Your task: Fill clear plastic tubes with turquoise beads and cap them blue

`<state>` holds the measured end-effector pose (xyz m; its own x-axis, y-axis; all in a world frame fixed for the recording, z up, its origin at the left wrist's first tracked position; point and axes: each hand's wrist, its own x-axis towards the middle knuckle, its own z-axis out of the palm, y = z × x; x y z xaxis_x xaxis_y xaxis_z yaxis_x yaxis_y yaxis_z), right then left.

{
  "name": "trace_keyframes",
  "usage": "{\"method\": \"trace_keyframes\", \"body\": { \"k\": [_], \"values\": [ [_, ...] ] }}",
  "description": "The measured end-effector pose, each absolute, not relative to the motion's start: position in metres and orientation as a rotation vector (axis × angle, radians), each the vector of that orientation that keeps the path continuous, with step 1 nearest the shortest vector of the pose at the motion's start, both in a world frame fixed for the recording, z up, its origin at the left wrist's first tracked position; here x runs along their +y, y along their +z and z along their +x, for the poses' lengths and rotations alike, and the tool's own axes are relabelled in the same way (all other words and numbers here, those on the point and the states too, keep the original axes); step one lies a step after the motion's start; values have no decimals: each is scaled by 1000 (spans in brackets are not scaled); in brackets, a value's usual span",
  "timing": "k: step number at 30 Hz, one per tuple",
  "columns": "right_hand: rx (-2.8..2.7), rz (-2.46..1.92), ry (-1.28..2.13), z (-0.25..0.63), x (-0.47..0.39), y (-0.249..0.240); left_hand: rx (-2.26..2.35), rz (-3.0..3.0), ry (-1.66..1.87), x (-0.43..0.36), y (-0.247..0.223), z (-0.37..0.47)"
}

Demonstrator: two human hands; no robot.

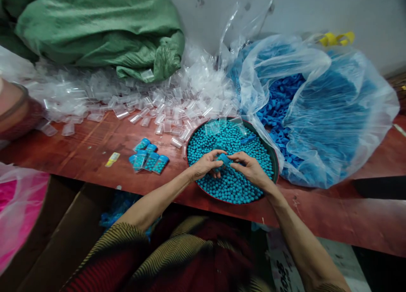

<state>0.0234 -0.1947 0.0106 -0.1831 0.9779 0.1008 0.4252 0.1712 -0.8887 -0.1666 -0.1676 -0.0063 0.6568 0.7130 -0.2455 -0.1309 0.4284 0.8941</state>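
Over a round tub (275, 173) of small turquoise balls (234, 186), my two hands meet at a small clear container with a blue cap (224, 159). My left hand (207, 163) has its fingers closed round the container's body, which is mostly hidden. The fingertips of my right hand (249, 167) pinch the blue cap from the other side. A few clear containers (212, 127) and a loose blue cap (248, 139) lie on top of the balls. Left of the tub, several capped containers filled with turquoise balls (151, 161) lie in a small group.
Empty clear containers (165, 110) are heaped along the back of the red-brown table (82, 152). A green sack (101, 25) rests behind them. A clear plastic bag (336, 114) of blue caps (279, 102) stands right of the tub. A pink-filled bag (19, 207) is at lower left.
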Motion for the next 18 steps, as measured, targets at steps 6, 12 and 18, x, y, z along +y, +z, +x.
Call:
{"method": "trace_keyframes", "body": {
  "k": [6,12,18],
  "values": [
    [-1226,-1407,1151,22,-191,11,729,1143,586,-172,0,-159],
    [-1800,-1444,727,-3,-213,8,830,1214,764,-182,-1,-150],
    [-2064,-1548,408,-13,-226,-2,865,1212,819,-191,4,-149]
  ]
}}
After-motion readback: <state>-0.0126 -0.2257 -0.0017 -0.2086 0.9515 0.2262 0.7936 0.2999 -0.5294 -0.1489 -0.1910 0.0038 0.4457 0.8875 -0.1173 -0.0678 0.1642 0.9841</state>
